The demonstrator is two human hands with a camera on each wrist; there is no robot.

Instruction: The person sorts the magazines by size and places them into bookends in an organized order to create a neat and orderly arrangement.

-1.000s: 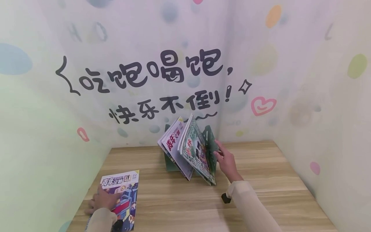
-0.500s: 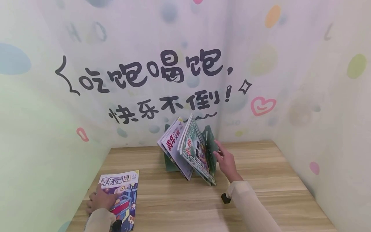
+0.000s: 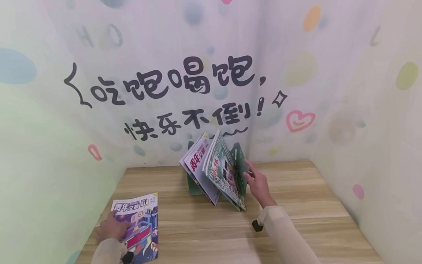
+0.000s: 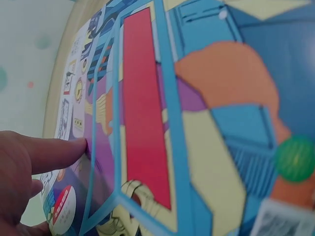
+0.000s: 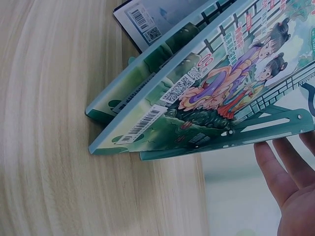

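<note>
In the head view, a magazine (image 3: 145,220) with a purple and blue cover lies at the table's left. My left hand (image 3: 112,228) holds its left edge, thumb on the cover. Close up, that thumb (image 4: 59,153) presses the purple print, the other fingers at the edge. At the back middle, a green bookend (image 3: 242,165) holds leaning magazines: white-covered ones (image 3: 199,161) on the left, green-covered ones (image 3: 224,172) on the right. My right hand (image 3: 258,185) touches the bookend's right plate from outside with extended fingertips (image 5: 263,150).
The wood-grain table (image 3: 197,234) meets a printed fabric wall (image 3: 158,44) behind the bookend. Side walls stand along its left and right edges. A small black object (image 3: 257,225) sits at my right cuff.
My left hand has shifted slightly left. The magazine under it has turned a little, its lower right corner now farther right. My right hand and the bookend stay in place.
</note>
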